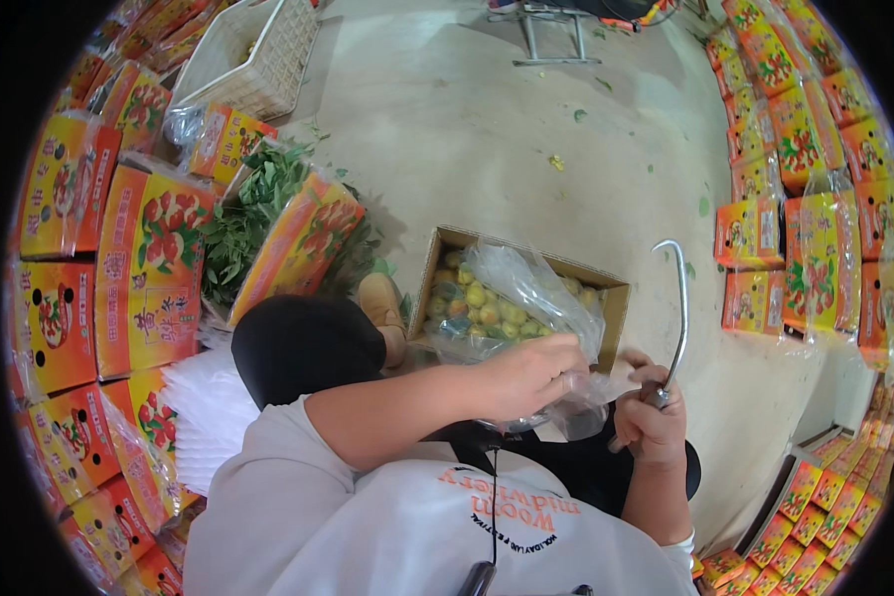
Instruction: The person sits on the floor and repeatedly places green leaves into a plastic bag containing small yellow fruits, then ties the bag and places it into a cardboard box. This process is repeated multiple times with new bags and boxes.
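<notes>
Between my knees stands an uncovered cardboard box (617,328) holding many small yellow-green fruits (492,305) in a clear plastic bag (551,287). My left hand (529,376) grips the gathered edge of the bag at the box's near side. Close to its right, my right hand (650,421) is closed around the handle of a curved metal hook (684,320), whose bent tip points up and to the left. Some fingers of my right hand are beside the bag's gathered plastic; whether they pinch it I cannot tell.
Printed fruit cartons (153,268) are stacked at left, with more cartons (819,283) at right. A tilted carton holds green leaves (257,201). White foam netting (201,417) lies left of me. A white plastic crate (268,67) and a metal-legged stool (555,37) stand farther off.
</notes>
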Demonstrator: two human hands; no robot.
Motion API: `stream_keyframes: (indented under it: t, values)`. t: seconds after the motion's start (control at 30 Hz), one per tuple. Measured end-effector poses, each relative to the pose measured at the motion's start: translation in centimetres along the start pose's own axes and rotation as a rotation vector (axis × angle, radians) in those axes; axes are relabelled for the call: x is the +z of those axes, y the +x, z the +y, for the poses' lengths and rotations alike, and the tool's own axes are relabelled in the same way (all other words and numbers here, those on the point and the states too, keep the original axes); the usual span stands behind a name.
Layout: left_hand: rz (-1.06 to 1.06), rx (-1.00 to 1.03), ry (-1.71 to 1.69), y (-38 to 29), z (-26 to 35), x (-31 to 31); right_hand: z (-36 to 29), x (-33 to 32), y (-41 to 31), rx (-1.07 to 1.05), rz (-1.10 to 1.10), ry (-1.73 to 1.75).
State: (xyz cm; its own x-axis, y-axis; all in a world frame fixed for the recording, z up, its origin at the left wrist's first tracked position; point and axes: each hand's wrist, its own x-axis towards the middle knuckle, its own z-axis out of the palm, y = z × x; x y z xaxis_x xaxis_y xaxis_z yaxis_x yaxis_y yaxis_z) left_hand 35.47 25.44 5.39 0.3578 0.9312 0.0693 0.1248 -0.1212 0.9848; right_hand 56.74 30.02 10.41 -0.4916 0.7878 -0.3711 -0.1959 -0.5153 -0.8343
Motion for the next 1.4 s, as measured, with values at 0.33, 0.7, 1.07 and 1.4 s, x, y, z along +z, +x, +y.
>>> stream_keyframes:
  t: [0.33, 0.7, 1.07, 1.4]
  values:
    - [0.106, 0.095, 0.456, -2.1, -0.3, -7.8, 5.6, 2.0, 2.5, 0.171, 0.009, -0.166]
    - [-0.247, -0.097, 0.113, -1.2, -3.5, 1.0, -0.3, 5.1, 2.5, 0.343, -0.062, -0.665]
    - [0.081, 0.400, 0.525, 0.4, -1.8, -2.9, -5.0, 5.8, 6.1, 0.853, -0.248, -0.961]
    - [0.175, 0.170, 0.066, -0.4, -12.6, 1.6, -12.0, 11.6, 0.0, 0.717, -0.249, -1.480]
